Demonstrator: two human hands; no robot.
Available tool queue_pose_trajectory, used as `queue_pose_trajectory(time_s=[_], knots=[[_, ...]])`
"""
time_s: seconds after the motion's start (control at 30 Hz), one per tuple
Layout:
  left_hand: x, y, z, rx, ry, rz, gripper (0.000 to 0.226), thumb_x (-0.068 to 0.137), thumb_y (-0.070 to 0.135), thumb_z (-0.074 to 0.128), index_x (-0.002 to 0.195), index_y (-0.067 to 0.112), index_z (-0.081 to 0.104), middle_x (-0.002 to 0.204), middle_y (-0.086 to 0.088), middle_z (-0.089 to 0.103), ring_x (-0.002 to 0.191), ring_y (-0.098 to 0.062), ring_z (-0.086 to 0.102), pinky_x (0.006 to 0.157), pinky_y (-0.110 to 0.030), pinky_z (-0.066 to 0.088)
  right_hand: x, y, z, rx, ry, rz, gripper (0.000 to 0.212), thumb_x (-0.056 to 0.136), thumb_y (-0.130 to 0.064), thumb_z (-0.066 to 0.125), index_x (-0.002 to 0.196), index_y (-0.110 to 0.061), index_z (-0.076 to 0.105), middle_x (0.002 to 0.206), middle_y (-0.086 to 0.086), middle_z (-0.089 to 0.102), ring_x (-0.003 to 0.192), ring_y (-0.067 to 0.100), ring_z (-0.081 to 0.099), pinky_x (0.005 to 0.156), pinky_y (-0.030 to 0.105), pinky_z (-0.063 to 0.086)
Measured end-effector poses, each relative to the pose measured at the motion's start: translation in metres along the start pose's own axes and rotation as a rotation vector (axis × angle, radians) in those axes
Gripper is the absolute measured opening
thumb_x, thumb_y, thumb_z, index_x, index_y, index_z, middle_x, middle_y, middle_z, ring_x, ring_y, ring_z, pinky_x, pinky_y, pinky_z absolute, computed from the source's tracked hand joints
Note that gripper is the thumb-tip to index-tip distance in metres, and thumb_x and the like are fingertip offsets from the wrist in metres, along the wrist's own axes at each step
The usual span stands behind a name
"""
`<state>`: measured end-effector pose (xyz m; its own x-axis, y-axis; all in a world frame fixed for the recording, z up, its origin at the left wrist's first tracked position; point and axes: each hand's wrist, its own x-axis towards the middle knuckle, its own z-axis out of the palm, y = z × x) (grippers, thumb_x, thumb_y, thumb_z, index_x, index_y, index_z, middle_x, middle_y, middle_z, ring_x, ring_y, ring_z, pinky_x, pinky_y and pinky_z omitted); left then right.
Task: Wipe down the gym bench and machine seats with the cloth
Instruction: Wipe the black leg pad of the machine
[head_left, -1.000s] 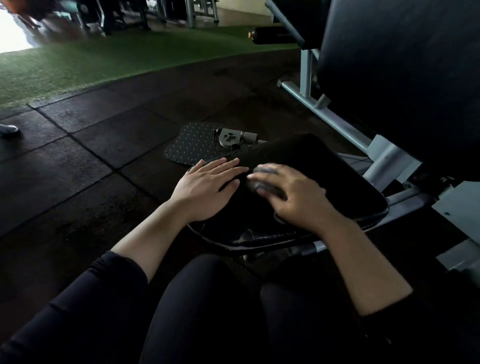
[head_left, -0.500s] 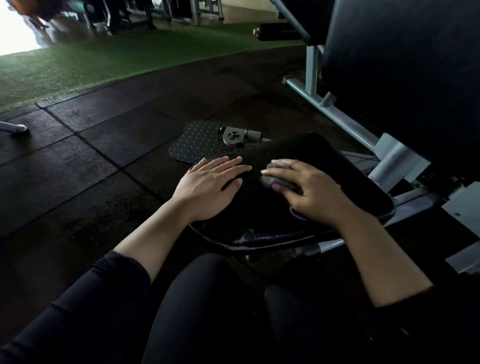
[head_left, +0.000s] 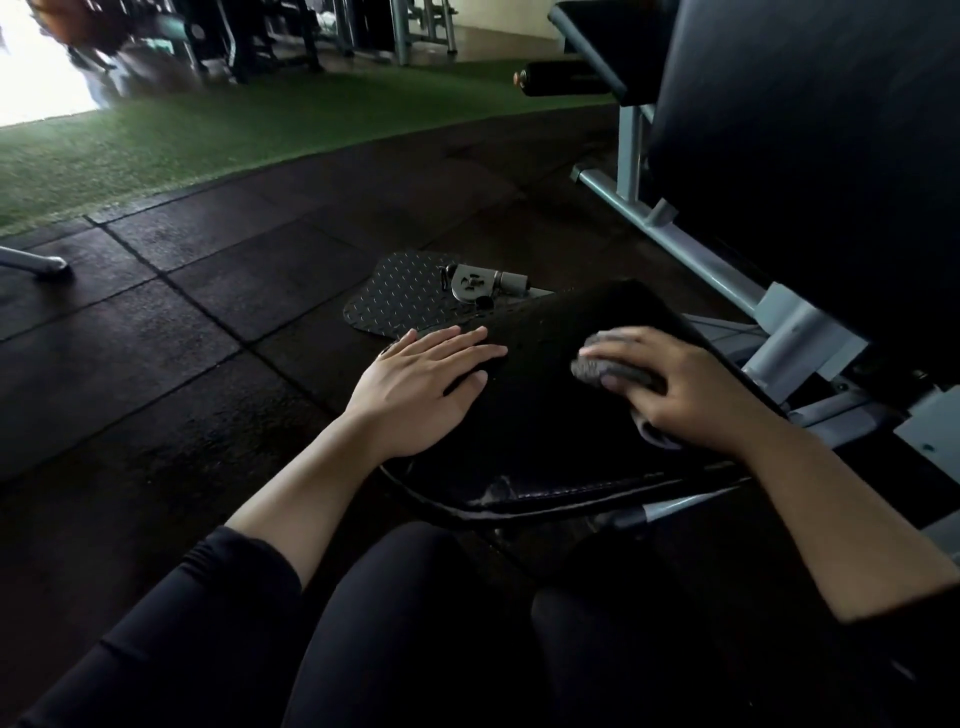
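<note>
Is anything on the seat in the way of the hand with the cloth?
Only the other hand. The right hand grips the grey cloth on the right part of the black seat pad. The left hand lies flat on the pad's left edge. The dark pad between them shows nothing else.

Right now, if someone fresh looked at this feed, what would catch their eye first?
Two bare hands on the black machine seat at centre: the left hand lies flat on its left edge, while the right hand holds a grey cloth against the pad. Next, the large black backrest looms at upper right, and a strip of green turf runs across the far floor.
</note>
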<state>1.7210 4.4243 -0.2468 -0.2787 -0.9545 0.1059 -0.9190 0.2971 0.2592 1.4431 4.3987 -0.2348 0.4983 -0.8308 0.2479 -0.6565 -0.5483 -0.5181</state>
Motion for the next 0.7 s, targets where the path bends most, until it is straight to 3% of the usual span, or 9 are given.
queue_pose_trajectory(time_s=[0.23, 0.37, 0.57, 0.7], knots=[[-0.003, 0.002, 0.0, -0.018, 0.075, -0.08, 0.049, 0.097, 0.054, 0.033, 0.146, 0.045, 0.032, 0.158, 0.02, 0.02, 0.146, 0.0, 0.009, 0.121, -0.032, 0.001, 0.064, 0.003, 0.024, -0.191, 0.099, 0.285, 0.037, 0.097, -0.033, 0.049, 0.133, -0.03, 0.053, 0.142, -0.003, 0.044, 0.13, 0.02, 0.04, 0.106, 0.031, 0.03], [-0.006, 0.003, 0.001, -0.008, 0.098, -0.209, 0.061, 0.092, 0.065, 0.035, 0.148, 0.042, 0.028, 0.16, 0.013, 0.017, 0.147, -0.005, 0.008, 0.121, -0.029, 0.002, 0.069, 0.007, 0.025, -0.19, 0.093, 0.292, 0.036, 0.097, -0.033, 0.048, 0.133, -0.031, 0.052, 0.142, -0.001, 0.044, 0.131, 0.021, 0.04, 0.108, 0.033, 0.03], [-0.007, 0.004, -0.002, -0.038, 0.108, -0.227, 0.067, 0.094, 0.061, 0.036, 0.152, 0.029, 0.025, 0.16, 0.013, 0.017, 0.147, -0.004, 0.008, 0.118, -0.023, 0.003, 0.117, 0.002, 0.031, -0.21, 0.042, 0.336, 0.036, 0.097, -0.035, 0.048, 0.133, -0.03, 0.053, 0.143, 0.003, 0.044, 0.13, 0.024, 0.041, 0.103, 0.031, 0.033], [-0.009, 0.001, 0.003, -0.066, 0.112, -0.241, 0.062, 0.099, 0.048, 0.035, 0.153, 0.022, 0.023, 0.16, 0.01, 0.018, 0.147, -0.004, 0.008, 0.119, -0.023, 0.001, 0.132, -0.038, 0.058, -0.198, -0.079, 0.152, 0.038, 0.096, -0.04, 0.048, 0.133, -0.033, 0.052, 0.144, -0.003, 0.044, 0.131, 0.02, 0.041, 0.104, 0.03, 0.032]])
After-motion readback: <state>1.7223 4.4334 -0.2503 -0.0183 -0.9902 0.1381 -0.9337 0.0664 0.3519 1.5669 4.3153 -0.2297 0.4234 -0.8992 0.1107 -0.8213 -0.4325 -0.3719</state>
